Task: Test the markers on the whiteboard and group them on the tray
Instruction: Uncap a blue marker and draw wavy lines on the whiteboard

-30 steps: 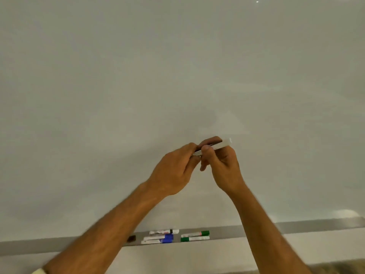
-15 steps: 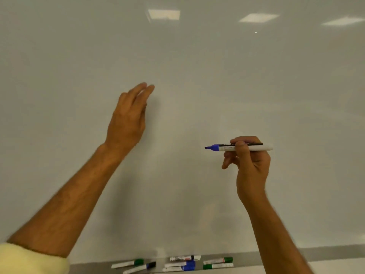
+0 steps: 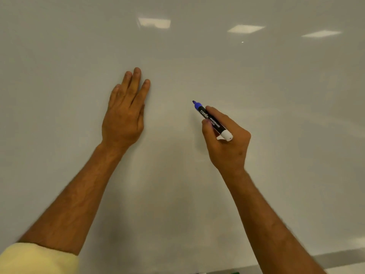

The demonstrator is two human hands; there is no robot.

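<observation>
Blue-tipped whiteboard marker with a black-and-white plastic barrel [image 3: 213, 120] is sitting clamped mid-barrel in the right hand [image 3: 227, 141], fingers [image 3: 212, 111] closing around it. It is looking light, stiff and smooth. The left hand [image 3: 123, 115] is lying flat, fingers together, on the glossy white whiteboard [image 3: 276, 115].

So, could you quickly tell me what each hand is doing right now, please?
Left hand: open, flat against the whiteboard, holding nothing.
Right hand: closed on the uncapped blue marker, tip pointing at the board.
</observation>
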